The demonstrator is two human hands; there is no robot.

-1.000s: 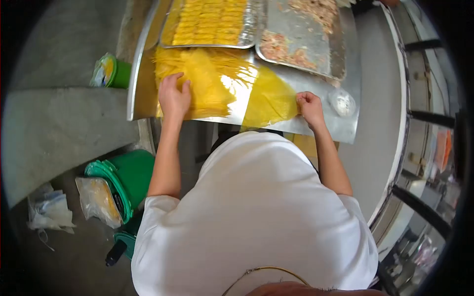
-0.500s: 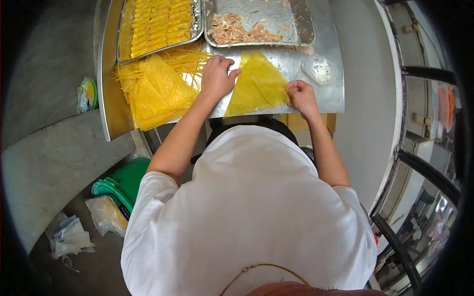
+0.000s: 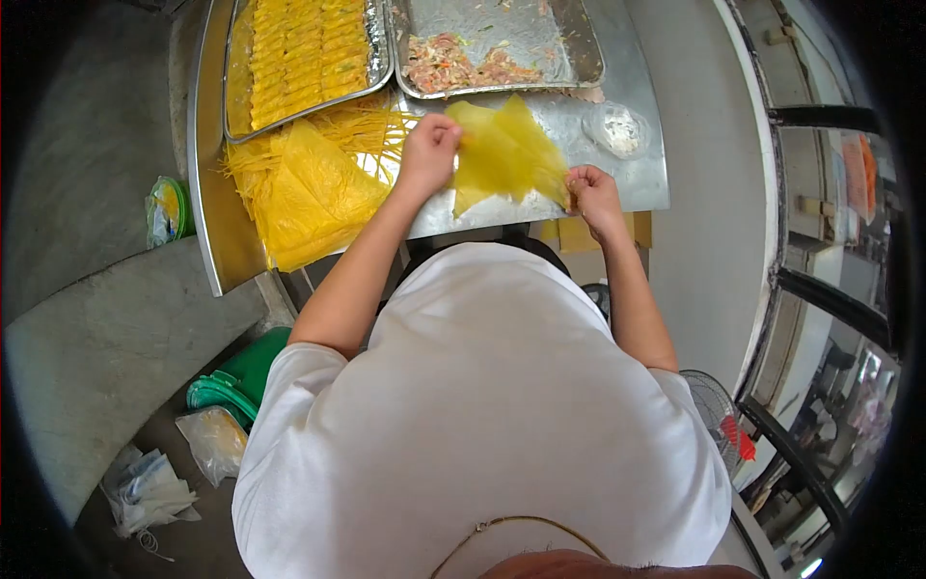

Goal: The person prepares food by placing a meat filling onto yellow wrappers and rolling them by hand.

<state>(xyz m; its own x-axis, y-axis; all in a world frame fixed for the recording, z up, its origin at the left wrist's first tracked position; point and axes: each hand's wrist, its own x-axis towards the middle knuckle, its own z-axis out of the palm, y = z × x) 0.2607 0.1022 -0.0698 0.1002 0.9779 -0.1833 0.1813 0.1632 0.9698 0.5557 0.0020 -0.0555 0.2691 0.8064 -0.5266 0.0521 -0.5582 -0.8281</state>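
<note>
Between my hands hangs a thin yellow sheet [image 3: 509, 150], slightly blurred, over the metal table. My left hand [image 3: 431, 152] pinches its left edge. My right hand [image 3: 593, 198] is closed on its lower right corner. To the left of my left hand lies a stack of yellow sheets [image 3: 323, 198], with thin yellow strips [image 3: 371, 130] behind it. Beyond the held sheet, a metal tray [image 3: 502, 87] holds a pink minced filling [image 3: 458, 66] with pale and coloured bits.
A second tray [image 3: 379, 79] at the back left holds rows of yellow rolls [image 3: 309, 58]. A clear bag with white contents [image 3: 618, 131] lies on the table's [image 3: 644, 183] right side. Green containers [image 3: 241, 376] and plastic bags [image 3: 214, 439] are on the lower left.
My left hand has taken hold of the yellow sheet, which was lying flat as a triangle. The sheet is now lifted and folded in places. The camera view has shifted slightly.
</note>
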